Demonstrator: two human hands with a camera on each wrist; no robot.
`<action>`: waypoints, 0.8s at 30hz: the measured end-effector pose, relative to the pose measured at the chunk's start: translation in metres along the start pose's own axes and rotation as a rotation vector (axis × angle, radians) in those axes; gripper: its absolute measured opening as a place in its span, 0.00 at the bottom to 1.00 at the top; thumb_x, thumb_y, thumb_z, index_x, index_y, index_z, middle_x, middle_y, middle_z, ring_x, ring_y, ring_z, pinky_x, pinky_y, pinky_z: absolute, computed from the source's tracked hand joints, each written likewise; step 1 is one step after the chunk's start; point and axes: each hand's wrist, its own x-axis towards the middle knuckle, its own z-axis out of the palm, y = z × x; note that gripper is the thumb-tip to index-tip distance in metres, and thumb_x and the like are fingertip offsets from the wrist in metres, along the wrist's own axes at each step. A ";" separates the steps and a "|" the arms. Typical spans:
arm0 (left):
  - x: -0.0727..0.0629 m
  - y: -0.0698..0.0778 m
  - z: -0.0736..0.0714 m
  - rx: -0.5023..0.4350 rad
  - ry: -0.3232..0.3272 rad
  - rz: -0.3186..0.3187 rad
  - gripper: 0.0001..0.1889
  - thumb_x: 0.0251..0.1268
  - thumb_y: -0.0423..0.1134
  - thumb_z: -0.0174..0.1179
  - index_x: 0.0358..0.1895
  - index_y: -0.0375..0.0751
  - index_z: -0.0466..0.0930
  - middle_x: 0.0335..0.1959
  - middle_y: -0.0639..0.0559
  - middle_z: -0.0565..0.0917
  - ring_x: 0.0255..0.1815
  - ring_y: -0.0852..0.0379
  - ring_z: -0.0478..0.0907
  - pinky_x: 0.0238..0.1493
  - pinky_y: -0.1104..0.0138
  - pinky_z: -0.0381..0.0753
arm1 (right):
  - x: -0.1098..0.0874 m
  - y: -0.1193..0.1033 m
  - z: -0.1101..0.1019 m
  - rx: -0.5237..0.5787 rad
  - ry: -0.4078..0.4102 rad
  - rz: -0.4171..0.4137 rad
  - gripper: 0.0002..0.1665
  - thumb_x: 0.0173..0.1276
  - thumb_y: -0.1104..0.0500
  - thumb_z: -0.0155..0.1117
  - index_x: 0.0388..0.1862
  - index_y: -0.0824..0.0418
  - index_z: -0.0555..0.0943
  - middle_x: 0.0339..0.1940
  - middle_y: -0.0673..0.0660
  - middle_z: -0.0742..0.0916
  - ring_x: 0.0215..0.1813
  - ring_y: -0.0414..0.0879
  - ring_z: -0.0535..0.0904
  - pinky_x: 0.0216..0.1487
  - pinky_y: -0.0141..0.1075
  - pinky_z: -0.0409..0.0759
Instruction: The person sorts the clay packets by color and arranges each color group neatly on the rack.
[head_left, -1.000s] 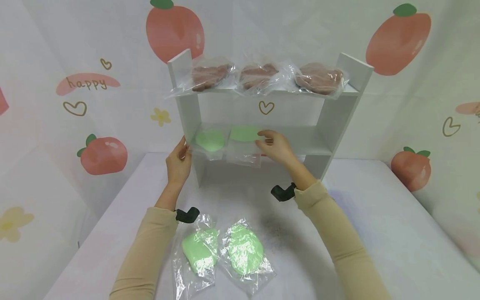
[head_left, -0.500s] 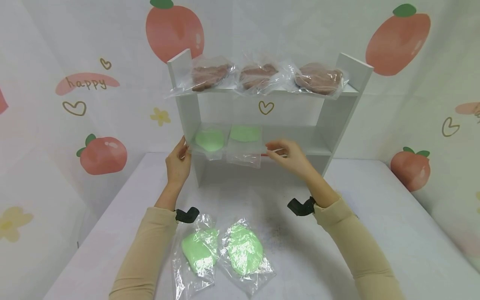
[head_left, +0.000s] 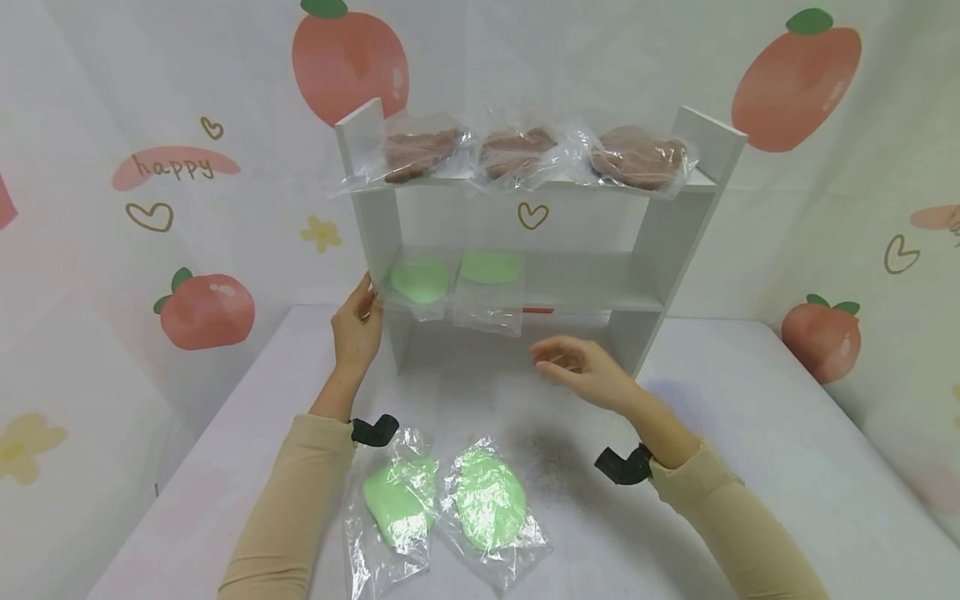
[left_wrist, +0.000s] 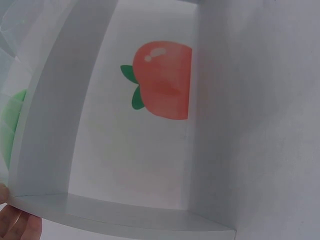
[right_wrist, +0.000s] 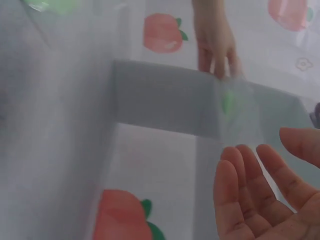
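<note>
My left hand [head_left: 356, 335] grips the left side panel of a white shelf unit [head_left: 678, 225]; in the left wrist view its fingers [left_wrist: 21, 224] and thumb lie on either side of the panel's edge. Two clear bags, each with a flat light-green piece, lie on the middle board: the left bag [head_left: 420, 282] beside that panel, the second bag [head_left: 489, 292] to its right. Both overhang the front edge. My right hand [head_left: 588, 369] hovers in front of the lower opening, holding nothing, its fingers loosely bent and apart in the right wrist view.
On the white table [head_left: 757, 433] nearest me lie two more bagged green pieces, a left one [head_left: 401, 504] and a right one [head_left: 491, 500]. Several bagged brown lumps, among them a middle one [head_left: 517, 154], line the top board. A fruit-print cloth [head_left: 247, 67] hangs behind.
My right hand has let go of the second green bag on the middle board, then drawn back and down toward me. The left hand stays on the side panel.
</note>
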 end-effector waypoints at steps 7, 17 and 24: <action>0.000 0.001 0.000 0.002 0.012 -0.009 0.22 0.67 0.31 0.51 0.65 0.38 0.67 0.57 0.34 0.77 0.56 0.41 0.78 0.54 0.57 0.81 | -0.016 0.023 0.026 -0.029 -0.166 -0.004 0.21 0.68 0.56 0.57 0.58 0.62 0.73 0.49 0.64 0.83 0.45 0.47 0.82 0.46 0.31 0.82; -0.001 0.003 0.000 0.007 0.012 -0.019 0.23 0.67 0.30 0.51 0.65 0.40 0.67 0.56 0.34 0.78 0.56 0.42 0.78 0.54 0.56 0.81 | -0.029 0.035 0.061 -0.017 -0.320 0.035 0.31 0.62 0.57 0.64 0.62 0.64 0.68 0.51 0.66 0.81 0.46 0.54 0.83 0.44 0.32 0.83; -0.001 0.003 0.000 0.007 0.003 -0.017 0.23 0.67 0.30 0.51 0.66 0.40 0.67 0.58 0.35 0.77 0.57 0.42 0.78 0.55 0.56 0.80 | -0.033 0.035 0.077 -0.053 -0.366 0.095 0.39 0.56 0.53 0.71 0.64 0.61 0.67 0.50 0.62 0.80 0.43 0.45 0.81 0.42 0.30 0.81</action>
